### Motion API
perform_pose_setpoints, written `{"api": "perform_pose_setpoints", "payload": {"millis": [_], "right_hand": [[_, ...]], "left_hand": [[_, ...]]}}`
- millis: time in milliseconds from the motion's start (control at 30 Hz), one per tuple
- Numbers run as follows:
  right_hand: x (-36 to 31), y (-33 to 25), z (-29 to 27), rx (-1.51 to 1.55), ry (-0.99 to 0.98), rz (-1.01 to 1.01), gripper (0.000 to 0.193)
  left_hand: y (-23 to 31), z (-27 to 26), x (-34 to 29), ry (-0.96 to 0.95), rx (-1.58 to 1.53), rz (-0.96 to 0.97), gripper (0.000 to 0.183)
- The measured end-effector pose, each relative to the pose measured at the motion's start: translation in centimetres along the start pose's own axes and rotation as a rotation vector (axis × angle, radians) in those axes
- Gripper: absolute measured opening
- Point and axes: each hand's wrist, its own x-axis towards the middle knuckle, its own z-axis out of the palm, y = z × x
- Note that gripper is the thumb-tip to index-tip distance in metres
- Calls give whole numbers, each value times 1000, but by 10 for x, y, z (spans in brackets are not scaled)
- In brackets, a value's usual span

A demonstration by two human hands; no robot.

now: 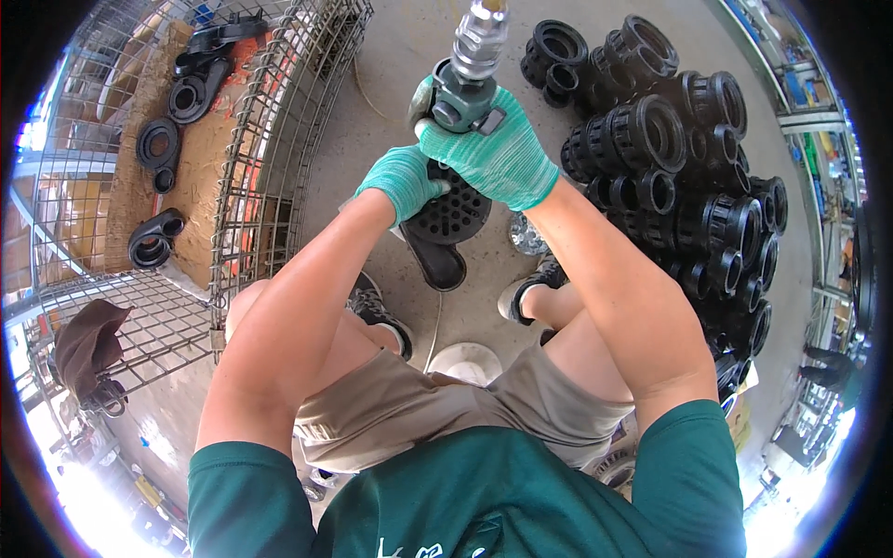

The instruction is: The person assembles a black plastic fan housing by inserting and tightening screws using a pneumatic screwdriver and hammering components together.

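My right hand (498,158), in a green knitted glove, is wrapped round a power tool (462,98) with a dark green body and a shiny stepped metal end. Beneath the tool is a black part (451,223): a round disc full of holes, with a rounded arm stretching toward me. My left hand (400,183), gloved alike, grips the far left edge of this part, thumb on its top. The tool's working tip and the spot below it are hidden by my right hand.
A wire mesh cage (265,139) on the left holds several black ring-ended parts (158,142) on cardboard. Stacked black ringed parts (656,135) stand on the right. A clear bag of small metal pieces (526,232) lies by my right shoe (530,290). Between my legs is a white round object (467,361).
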Motion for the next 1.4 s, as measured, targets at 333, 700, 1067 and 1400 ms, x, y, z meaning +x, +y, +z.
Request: {"api": "perform_pose_setpoints", "payload": {"millis": [333,700,1067,1400], "right_hand": [[2,-2,-6,54,8,-27,34],[-19,-51,-47,30,361,66,23],[-24,-58,-53,-111,389,99,21],[-24,-58,-54,-34,426,52,22]], "left_hand": [[19,-19,-13,-101,49,-43,43],[36,-47,-35,122,-193,-122,26],[34,-6,-33,145,-58,-106,43],[29,-1,-34,186,-132,-87,37]]}}
